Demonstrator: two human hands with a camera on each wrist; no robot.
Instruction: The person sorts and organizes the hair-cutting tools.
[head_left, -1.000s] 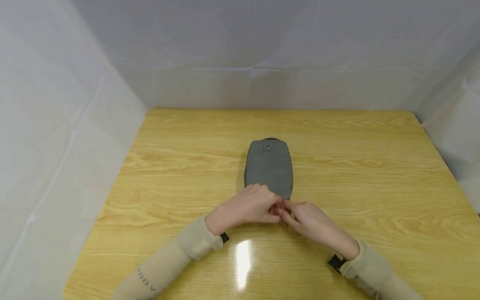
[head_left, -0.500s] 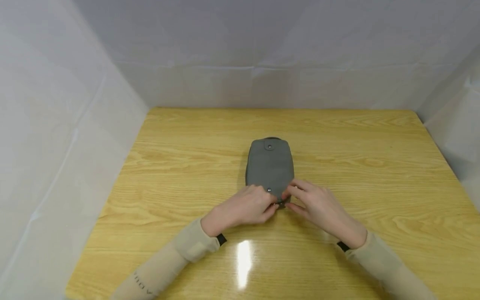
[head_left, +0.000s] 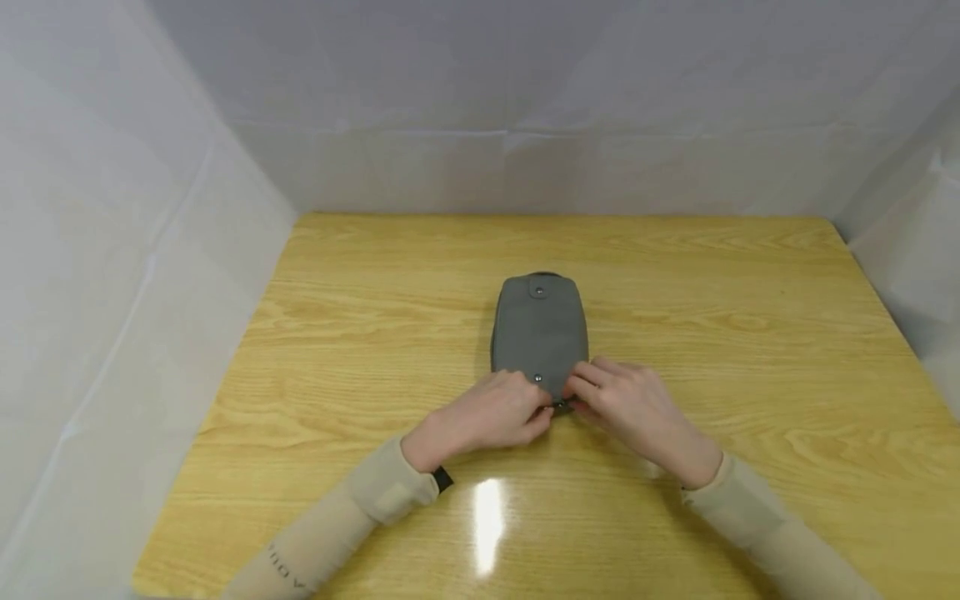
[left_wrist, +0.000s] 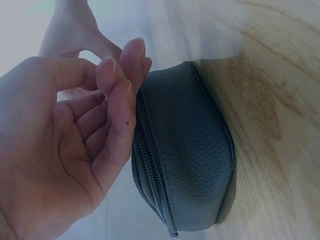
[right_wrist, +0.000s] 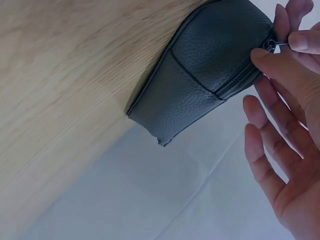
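A grey leather pouch (head_left: 540,333) lies lengthwise on the wooden table (head_left: 360,333), with one metal stud at its far end and one near my hands. My left hand (head_left: 498,408) holds the pouch's near left end; its curled fingers (left_wrist: 117,95) lie along the zip edge of the pouch (left_wrist: 190,150). My right hand (head_left: 630,404) is at the near right corner. Its thumb and forefinger pinch the small metal zip pull (right_wrist: 280,45), and its other fingers (right_wrist: 270,160) are spread beside the pouch (right_wrist: 210,75). The zip looks closed along the sides I can see.
White sheeting walls (head_left: 112,292) close in the table on the left, back and right. A bright light reflection (head_left: 486,521) sits on the tabletop near the front edge, between my sleeves.
Both hands have moved a little away from me onto the pouch's near end, uncovering the near stud. The right hand has closed in on the zip pull. The pouch stays in place.
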